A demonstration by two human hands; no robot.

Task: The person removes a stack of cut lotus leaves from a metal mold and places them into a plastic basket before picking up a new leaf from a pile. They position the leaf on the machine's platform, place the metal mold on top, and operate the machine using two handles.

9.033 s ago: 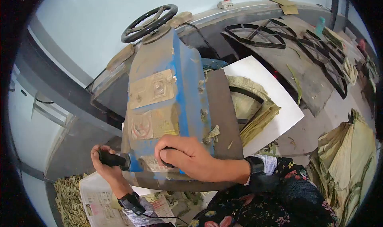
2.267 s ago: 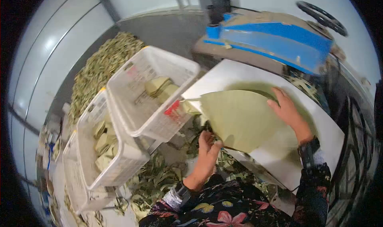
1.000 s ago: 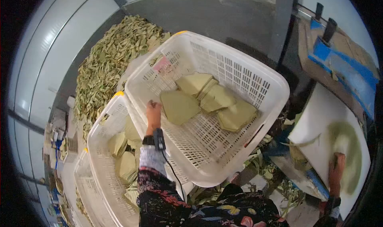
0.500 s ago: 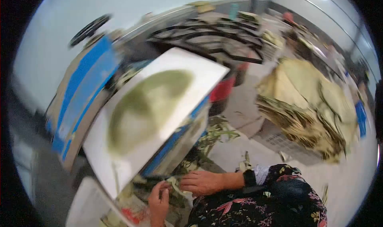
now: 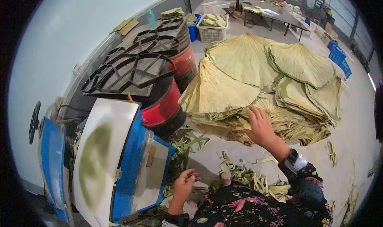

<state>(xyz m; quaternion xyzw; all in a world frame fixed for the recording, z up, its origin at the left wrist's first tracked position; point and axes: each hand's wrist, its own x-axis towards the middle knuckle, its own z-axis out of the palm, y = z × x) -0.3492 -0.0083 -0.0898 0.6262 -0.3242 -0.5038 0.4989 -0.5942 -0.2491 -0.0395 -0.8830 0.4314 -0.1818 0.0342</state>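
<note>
Though left hand (image 5: 184,186) half-open, right hand (image 5: 261,128) spread wider by stacked leaves (image 5: 229,91)

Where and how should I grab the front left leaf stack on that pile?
Probably its near edge, from your side, fingers under, thumb on top: the leaf stack lies fairly flat, its layered edge facing you, near your right hand.

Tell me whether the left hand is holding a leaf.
No, the left hand is raised beside the press, its curled fingers gripping nothing.
</note>
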